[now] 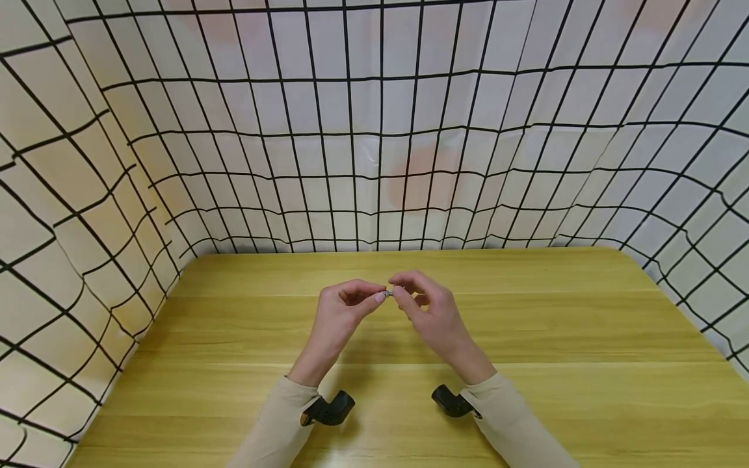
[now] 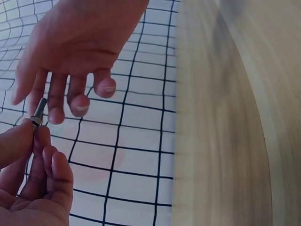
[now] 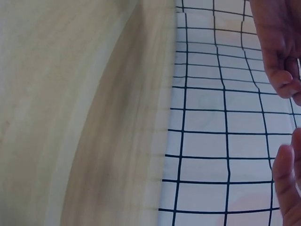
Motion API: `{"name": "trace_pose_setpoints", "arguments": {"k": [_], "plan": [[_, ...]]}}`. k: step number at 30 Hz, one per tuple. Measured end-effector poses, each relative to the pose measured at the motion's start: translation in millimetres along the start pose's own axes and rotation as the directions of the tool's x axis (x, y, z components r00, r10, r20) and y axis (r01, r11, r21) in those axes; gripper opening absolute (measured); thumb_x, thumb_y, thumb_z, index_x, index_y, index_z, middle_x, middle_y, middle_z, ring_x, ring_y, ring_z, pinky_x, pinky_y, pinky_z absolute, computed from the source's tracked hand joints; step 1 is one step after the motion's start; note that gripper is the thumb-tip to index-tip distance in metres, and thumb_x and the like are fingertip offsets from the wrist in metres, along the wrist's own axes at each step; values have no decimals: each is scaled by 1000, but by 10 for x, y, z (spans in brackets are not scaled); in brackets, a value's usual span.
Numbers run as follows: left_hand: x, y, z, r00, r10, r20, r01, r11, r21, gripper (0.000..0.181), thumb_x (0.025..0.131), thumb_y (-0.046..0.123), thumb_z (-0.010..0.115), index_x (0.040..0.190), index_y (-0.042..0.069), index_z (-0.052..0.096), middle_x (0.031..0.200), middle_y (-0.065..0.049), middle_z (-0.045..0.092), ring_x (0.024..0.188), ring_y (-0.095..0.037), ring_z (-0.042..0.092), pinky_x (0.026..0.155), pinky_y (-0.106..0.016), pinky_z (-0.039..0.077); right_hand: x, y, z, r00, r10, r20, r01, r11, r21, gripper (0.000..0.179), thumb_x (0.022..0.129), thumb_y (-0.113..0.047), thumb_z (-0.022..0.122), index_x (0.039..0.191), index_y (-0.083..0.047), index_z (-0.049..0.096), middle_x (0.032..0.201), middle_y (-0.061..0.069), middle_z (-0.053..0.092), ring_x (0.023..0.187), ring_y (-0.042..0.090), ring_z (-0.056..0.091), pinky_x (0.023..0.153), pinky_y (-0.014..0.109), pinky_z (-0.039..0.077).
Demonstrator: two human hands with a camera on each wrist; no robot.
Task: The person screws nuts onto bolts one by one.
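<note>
My left hand (image 1: 342, 312) is raised over the table and pinches a small metal bolt (image 2: 42, 107) between thumb and fingertips. A nut (image 2: 35, 121) sits on the bolt just above the fingertips, and the bare shank sticks out past it. My right hand (image 1: 430, 312) is held close on the other side, its thumb and fingers parted around the bolt's free end. In the left wrist view the right hand's fingers hang apart behind the shank. Only fingers of the left hand (image 3: 282, 52) and right hand (image 3: 287, 179) show in the right wrist view, without the bolt.
Beneath both hands lies a wooden table (image 1: 234, 338). White sheeting with a black grid (image 1: 374, 149) encloses its back and sides. A black wrist camera (image 1: 330, 408) is strapped to the left sleeve, another black camera (image 1: 450, 400) to the right one.
</note>
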State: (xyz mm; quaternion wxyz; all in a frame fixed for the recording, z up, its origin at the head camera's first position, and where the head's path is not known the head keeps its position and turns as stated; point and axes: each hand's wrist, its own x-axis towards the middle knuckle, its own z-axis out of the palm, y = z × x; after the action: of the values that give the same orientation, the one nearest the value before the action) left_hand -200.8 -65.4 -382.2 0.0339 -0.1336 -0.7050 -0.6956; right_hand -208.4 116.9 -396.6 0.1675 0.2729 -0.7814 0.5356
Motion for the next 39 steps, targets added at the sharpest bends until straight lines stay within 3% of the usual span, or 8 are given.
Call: {"name": "trace_pose_setpoints", "arguments": {"k": [4, 10, 17, 23, 27, 31, 35, 39], "plan": [[6, -18, -8, 1000, 6, -9, -6, 1000, -5, 10, 89, 12, 75, 97, 7, 77, 94, -5, 73, 81, -21, 62, 72, -30, 50, 16, -151, -27, 993, -112, 34, 113, 993, -34, 22, 88, 6, 68, 108, -2, 63, 98, 8, 62, 81, 20, 57, 60, 32, 48], [13, -32, -19, 1000, 10, -3, -10, 1000, -18, 11, 89, 12, 74, 97, 6, 77, 94, -5, 73, 82, -20, 63, 73, -30, 51, 22, 17, -1, 982, -186, 37, 188, 981, -53, 19, 89, -2, 71, 104, -13, 66, 98, -1, 63, 83, 14, 56, 59, 28, 46], [8, -32, -15, 999, 30, -13, -30, 1000, -5, 12, 88, 10, 75, 98, 3, 77, 95, -6, 73, 83, -20, 65, 74, -30, 52, 20, 24, 40, 988, -150, 20, 151, 984, -91, 18, 88, 0, 71, 103, -10, 67, 96, 1, 64, 84, 14, 56, 60, 31, 46], [11, -33, -15, 999, 32, -7, -32, 999, -18, 11, 88, 11, 76, 97, 4, 77, 94, -6, 73, 82, -20, 65, 74, -30, 52, 21, -183, 26, 992, -125, 28, 127, 989, -71, 11, 90, 4, 66, 99, -3, 64, 92, 8, 63, 82, 15, 56, 60, 35, 45], [6, -27, -10, 1000, 29, 8, -29, 999, -23, 13, 88, 13, 76, 97, 3, 77, 92, -7, 73, 82, -21, 65, 74, -30, 52, 19, -275, 7, 995, -93, 47, 95, 995, -44, 2, 95, -1, 61, 98, -2, 62, 87, 6, 61, 77, 15, 56, 60, 35, 45], [0, -17, -3, 1000, 29, 11, -29, 999, -17, 14, 88, 13, 76, 97, 3, 77, 92, -7, 73, 81, -21, 64, 73, -30, 51, 15, -276, 9, 998, -50, 45, 51, 998, -28, 5, 98, -6, 59, 97, -4, 63, 86, 1, 60, 76, 17, 56, 61, 34, 46], [5, -24, -3, 1000, 30, 9, -30, 1000, -10, 11, 89, 13, 75, 96, 5, 77, 92, -6, 73, 82, -22, 64, 74, -31, 51, 10, -285, 9, 1000, -26, 12, 26, 999, -22, 8, 99, -3, 58, 98, -6, 66, 90, 1, 63, 76, 19, 57, 63, 33, 46], [6, -27, -7, 1000, 27, -11, -27, 1000, 4, 9, 88, 12, 75, 95, 7, 77, 92, -5, 72, 80, -22, 62, 72, -31, 51, 11, -318, -8, 999, -52, 2, 53, 998, -19, 11, 96, 2, 60, 105, -1, 65, 101, 9, 64, 80, 22, 58, 64, 32, 48]]}}
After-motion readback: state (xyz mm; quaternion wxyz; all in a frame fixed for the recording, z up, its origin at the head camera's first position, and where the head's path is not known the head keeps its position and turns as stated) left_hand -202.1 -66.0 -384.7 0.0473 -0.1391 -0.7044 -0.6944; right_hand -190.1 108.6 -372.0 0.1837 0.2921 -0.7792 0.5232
